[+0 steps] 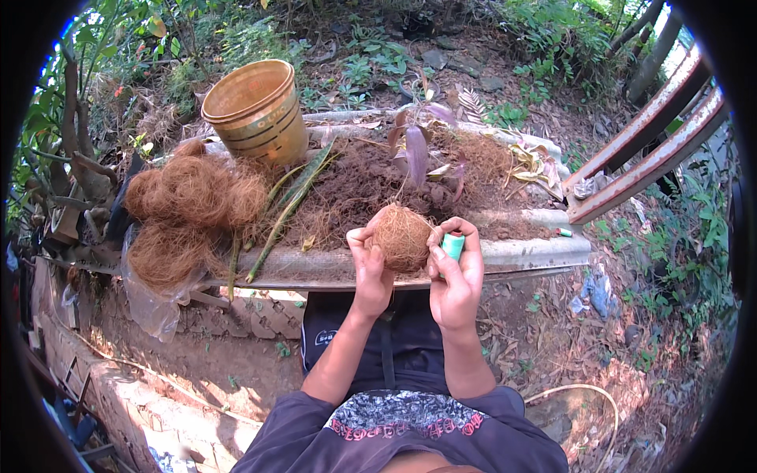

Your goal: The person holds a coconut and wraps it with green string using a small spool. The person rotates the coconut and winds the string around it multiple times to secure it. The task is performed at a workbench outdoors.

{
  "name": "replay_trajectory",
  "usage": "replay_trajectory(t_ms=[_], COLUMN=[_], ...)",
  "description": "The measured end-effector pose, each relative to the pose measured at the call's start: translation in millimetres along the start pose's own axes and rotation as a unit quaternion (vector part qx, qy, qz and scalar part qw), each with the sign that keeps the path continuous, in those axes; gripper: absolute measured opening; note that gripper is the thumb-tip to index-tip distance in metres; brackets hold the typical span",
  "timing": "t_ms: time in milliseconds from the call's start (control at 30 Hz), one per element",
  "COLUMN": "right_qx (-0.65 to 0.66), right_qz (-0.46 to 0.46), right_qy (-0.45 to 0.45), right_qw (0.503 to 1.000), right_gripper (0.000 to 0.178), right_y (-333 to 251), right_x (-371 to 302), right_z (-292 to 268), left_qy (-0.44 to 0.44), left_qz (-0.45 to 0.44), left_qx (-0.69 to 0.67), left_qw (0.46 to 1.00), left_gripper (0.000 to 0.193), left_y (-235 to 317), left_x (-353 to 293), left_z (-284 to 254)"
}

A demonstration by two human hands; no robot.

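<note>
A round ball wrapped in brown coconut fibre (403, 240) is held up over the near edge of the work surface. The fingers of my left hand (371, 276) are closed on its left side. My right hand (457, 288) grips a small spool of green thread (453, 245), with its thumb and fingertips close against the ball's right side. Any thread running between spool and ball is too fine to make out. Just above the ball stands a plant with drooping purple leaves (416, 154); I cannot tell whether its stem comes out of the ball.
Dark loose soil (355, 185) covers the middle of the corrugated sheet (536, 254). On the left lie a heap of coconut fibre (189, 197), long green stalks (277, 232) and a yellowish plastic pot (256, 114). Rusty metal beams (646, 150) slant in at the right.
</note>
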State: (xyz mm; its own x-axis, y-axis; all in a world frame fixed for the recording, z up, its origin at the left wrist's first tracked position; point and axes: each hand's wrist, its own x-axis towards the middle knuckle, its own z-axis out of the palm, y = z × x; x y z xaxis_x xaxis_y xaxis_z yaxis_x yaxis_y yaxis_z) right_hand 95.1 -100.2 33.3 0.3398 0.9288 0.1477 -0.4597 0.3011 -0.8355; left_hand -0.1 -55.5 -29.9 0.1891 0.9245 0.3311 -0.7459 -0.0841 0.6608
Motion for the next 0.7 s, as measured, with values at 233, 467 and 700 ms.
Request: replay_trajectory(t_ms=[233,467,700], right_qx=[0.112,-0.1,-0.129], right_qz=[0.069,0.093,0.101], right_qy=[-0.016,-0.106,-0.091], right_qw=[0.991,0.985,0.982], right_gripper=[0.026,0.016,0.012], right_y=[-3.2,-24.3,-34.3], right_x=[14.0,7.9,-4.6], right_z=[-8.9,-7.4,0.2], left_qy=[-0.045,-0.078,-0.027], left_qz=[-0.022,0.113,0.173], left_qx=[0.012,0.171,0.227], left_qw=[0.999,0.976,0.958], left_gripper=[0.047,0.042,0.043], left_y=[6.8,14.8,7.4], left_x=[-2.8,3.1,8.6], left_z=[-33.7,-19.5,-13.6])
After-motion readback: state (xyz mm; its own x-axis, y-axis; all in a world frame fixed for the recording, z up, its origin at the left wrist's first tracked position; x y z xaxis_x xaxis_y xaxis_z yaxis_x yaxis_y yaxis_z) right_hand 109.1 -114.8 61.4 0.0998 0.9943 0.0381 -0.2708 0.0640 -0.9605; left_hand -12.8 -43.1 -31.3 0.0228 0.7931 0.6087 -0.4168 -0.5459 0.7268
